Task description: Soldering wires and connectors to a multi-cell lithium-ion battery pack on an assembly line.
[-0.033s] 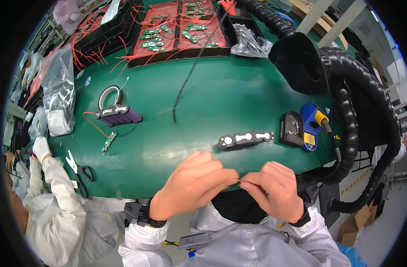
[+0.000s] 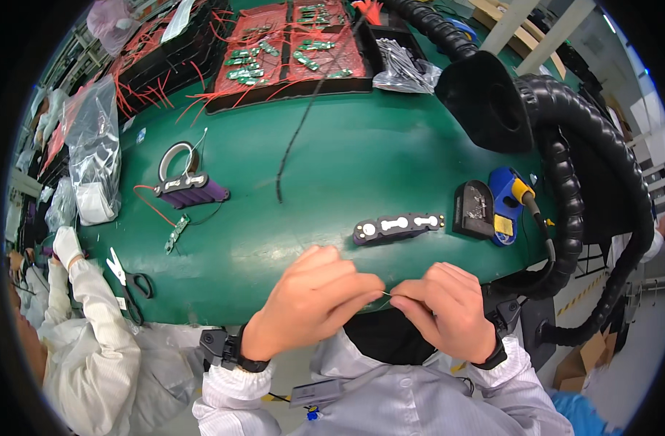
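Observation:
At the near edge of the green table, my left hand (image 2: pixel 314 294) and my right hand (image 2: pixel 445 305) meet in two pinches. Between their fingertips runs a thin pale strand (image 2: pixel 386 293), too fine to tell whether it is wire or solder. Just beyond the hands lies a dark battery pack (image 2: pixel 399 228) with shiny metal tabs on its upper side. A purple battery pack (image 2: pixel 194 192) stands farther left, its red and black leads running to a small green circuit board (image 2: pixel 177 234).
A soldering iron stand (image 2: pixel 505 207) and a black tip-cleaner holder (image 2: pixel 474 211) stand at right, beneath a black fume hose (image 2: pixel 557 109). Scissors (image 2: pixel 129 283) and a tape roll (image 2: pixel 178 161) lie at left. Behind is a tray (image 2: pixel 289 94) of circuit boards. A co-worker's gloved hand (image 2: pixel 67 245) rests at far left.

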`<state>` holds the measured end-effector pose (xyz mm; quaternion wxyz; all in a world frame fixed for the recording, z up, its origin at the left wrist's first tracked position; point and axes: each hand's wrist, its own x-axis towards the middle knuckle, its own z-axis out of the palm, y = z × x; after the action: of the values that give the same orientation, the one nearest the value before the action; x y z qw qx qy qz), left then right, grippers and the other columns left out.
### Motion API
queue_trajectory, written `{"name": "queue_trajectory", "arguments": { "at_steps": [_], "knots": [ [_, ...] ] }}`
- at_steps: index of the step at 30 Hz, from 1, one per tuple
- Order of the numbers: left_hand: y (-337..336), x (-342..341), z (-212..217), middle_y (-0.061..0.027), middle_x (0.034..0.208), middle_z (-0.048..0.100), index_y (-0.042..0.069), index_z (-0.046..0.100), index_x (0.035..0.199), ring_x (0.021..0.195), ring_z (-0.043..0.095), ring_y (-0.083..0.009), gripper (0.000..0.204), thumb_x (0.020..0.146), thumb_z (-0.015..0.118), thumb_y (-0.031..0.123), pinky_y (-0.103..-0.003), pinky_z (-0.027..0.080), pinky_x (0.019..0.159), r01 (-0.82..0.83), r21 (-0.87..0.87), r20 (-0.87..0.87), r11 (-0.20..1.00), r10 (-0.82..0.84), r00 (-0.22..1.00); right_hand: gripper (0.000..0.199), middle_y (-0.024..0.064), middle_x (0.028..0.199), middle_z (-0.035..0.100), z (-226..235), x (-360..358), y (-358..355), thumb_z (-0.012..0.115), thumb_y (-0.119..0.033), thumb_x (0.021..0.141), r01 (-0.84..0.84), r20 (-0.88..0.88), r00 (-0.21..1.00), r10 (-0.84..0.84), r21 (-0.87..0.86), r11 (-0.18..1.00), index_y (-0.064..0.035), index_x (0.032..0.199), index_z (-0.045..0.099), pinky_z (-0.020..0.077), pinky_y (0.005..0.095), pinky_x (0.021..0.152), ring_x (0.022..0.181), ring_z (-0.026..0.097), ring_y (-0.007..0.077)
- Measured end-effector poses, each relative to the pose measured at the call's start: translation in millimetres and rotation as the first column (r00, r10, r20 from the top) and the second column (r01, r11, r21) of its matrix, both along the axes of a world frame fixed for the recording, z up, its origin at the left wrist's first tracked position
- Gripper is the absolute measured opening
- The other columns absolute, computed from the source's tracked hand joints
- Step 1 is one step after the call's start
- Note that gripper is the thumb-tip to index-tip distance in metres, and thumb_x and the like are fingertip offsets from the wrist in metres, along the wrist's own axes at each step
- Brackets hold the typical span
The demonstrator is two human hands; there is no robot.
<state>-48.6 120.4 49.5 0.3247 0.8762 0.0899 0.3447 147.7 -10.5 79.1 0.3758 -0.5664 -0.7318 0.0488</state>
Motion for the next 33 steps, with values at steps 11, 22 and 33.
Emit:
{"name": "queue_trajectory", "arguments": {
  "at_steps": [11,22,33],
  "knots": [
    [2.9,13.9,11.4,0.0034,0.062,0.047,0.015,0.08,0.091,0.062,0.038,-0.0185,0.017,0.077,0.088,0.009,-0.034,0.028,0.06,-0.065,0.034,0.101,0.997,0.061,0.993,0.014,0.0018,0.062,0.049,-7.0,-2.0,-2.0,0.081,-0.002,0.086,0.094,-0.195,0.978,-0.079,0.071,0.993,-0.004,0.084,0.068,0.0378,0.0329,0.051,0.051,0.047,0.0177],
    [22.3,29.4,-1.2,0.0036,0.06,0.045,0.013,0.081,0.091,0.062,0.038,-0.0174,0.016,0.077,0.088,0.01,-0.034,0.028,0.063,-0.036,0.052,0.174,0.998,0.027,0.984,0.012,0.002,0.062,0.05,-13.5,-7.9,0.7,0.079,0.0,0.087,0.217,-0.324,0.924,-0.202,0.012,0.976,-0.0028,0.085,0.068,0.0366,0.0317,0.049,0.05,0.047,0.0154],
    [34.0,18.3,-9.5,0.0011,0.063,0.047,0.009,0.079,0.084,0.066,0.04,-0.019,0.014,0.073,0.083,0.003,-0.036,0.03,0.065,-0.194,0.007,0.206,0.981,0.188,0.96,0.011,0.0014,0.09,0.062,-39.4,26.6,-29.6,0.064,-0.009,0.103,0.457,-0.673,0.583,-0.456,-0.193,0.868,-0.0017,0.112,0.063,0.042,0.0243,0.067,0.072,0.053,0.0077]
  ]
}}
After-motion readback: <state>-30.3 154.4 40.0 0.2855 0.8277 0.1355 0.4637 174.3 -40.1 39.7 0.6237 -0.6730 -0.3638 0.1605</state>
